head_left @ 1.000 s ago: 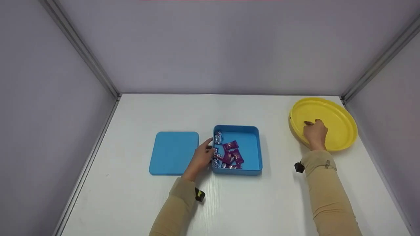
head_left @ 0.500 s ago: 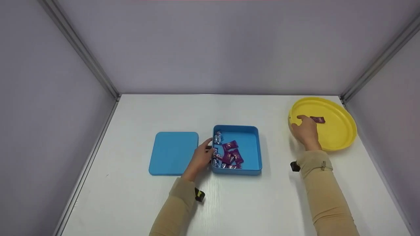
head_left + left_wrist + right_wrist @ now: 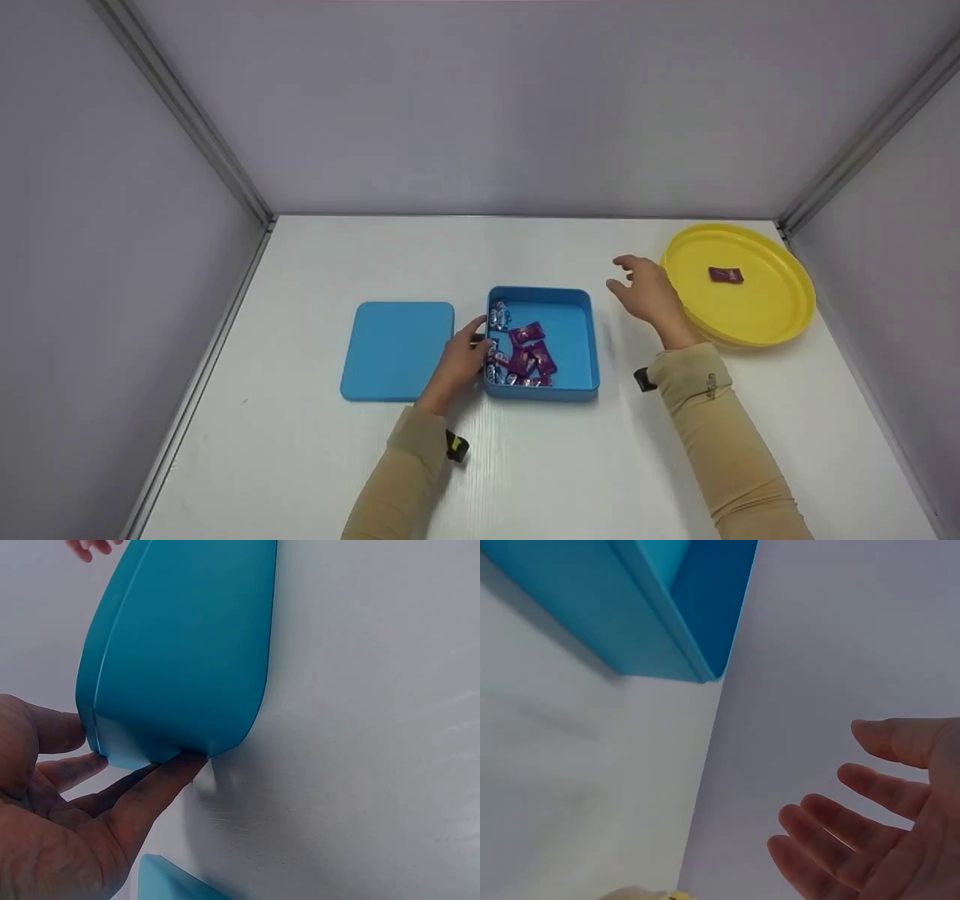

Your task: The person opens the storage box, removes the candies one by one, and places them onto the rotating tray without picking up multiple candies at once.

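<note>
An open blue box sits mid-table with several purple and silver wrapped candies along its left side. My left hand rests against the box's left wall, thumb near the rim and straight fingers low on the wall. My right hand hovers open and holds nothing, between the box and the yellow plate. Its fingers are spread in the right wrist view. One purple candy lies on the plate.
The blue lid lies flat just left of the box, behind my left hand. Grey walls close in the white table on the left, back and right. The plate sits near the right wall.
My right hand has left the purple candy on the yellow plate and moved left off it, opening, toward the blue box. My left hand and the box have stayed put.
</note>
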